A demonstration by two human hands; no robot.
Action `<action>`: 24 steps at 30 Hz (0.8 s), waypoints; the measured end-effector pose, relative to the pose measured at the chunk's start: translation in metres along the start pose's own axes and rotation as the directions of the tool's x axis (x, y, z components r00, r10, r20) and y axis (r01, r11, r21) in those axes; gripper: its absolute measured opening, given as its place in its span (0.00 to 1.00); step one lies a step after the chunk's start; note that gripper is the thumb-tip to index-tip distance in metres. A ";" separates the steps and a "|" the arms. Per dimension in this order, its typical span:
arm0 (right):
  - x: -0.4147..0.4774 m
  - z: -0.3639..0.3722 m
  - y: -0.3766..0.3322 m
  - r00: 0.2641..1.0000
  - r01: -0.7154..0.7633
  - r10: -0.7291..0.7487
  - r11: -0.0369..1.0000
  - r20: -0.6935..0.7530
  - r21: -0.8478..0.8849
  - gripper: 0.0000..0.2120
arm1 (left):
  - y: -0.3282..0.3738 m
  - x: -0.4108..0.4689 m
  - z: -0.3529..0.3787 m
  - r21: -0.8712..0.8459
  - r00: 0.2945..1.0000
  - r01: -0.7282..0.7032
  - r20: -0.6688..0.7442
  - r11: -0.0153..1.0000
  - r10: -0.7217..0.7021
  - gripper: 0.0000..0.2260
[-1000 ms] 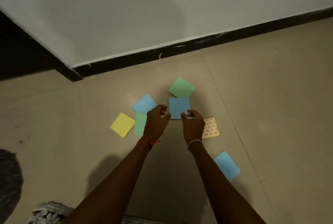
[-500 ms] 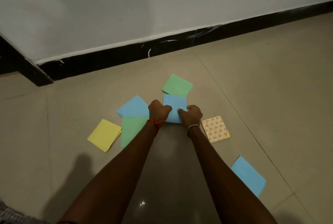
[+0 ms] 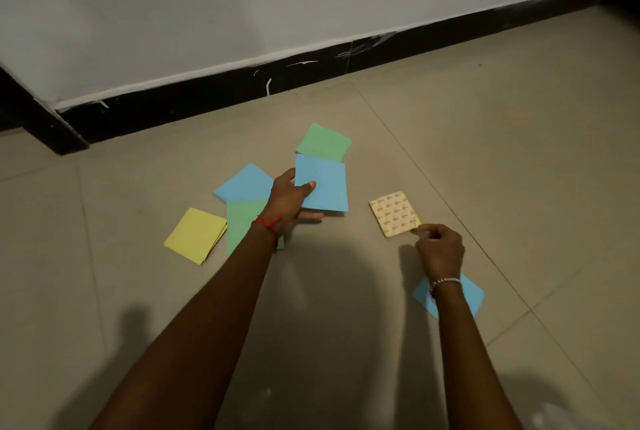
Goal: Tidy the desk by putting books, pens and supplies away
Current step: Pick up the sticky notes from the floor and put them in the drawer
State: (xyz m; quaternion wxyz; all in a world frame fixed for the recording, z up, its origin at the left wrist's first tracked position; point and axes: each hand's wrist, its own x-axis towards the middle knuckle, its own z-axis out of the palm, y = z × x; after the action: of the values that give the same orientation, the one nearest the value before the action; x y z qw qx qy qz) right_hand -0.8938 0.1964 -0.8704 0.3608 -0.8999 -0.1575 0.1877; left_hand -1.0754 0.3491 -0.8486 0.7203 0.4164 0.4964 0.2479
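Note:
Several coloured paper pads lie scattered on a tiled floor. My left hand (image 3: 289,202) holds a blue pad (image 3: 325,187) lifted off the floor, thumb on top and fingers under it. My right hand (image 3: 438,249) pinches the near corner of a patterned yellow pad (image 3: 393,213) that lies flat to the right. A green pad (image 3: 323,142) lies just beyond the held one. Another blue pad (image 3: 244,183) and a green pad (image 3: 242,221) sit partly under my left wrist. A yellow pad (image 3: 195,234) lies at the left. A further blue pad (image 3: 472,294) is partly hidden by my right forearm.
A white wall with a black skirting board (image 3: 311,73) runs across the back. A dark doorway edge (image 3: 34,118) stands at the far left. Bare beige tiles (image 3: 519,152) stretch to the right and towards me.
Both hands were on the middle blue pad. My left hand has lifted it alone, and my right hand has moved right to the corner of the patterned yellow pad.

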 end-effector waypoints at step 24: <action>-0.026 -0.019 -0.040 0.819 -0.323 -0.170 0.652 0.547 0.686 0.02 | -0.026 -0.059 -0.011 -0.022 0.999 0.047 0.010 0.999 -0.047 0.16</action>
State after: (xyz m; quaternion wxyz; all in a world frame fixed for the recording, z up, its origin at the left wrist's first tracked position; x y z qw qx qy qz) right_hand -0.9140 0.2021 -0.8237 0.6278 -0.5746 -0.1247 0.5100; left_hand -1.1093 0.2939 -0.8423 0.7328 0.3974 0.5000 0.2344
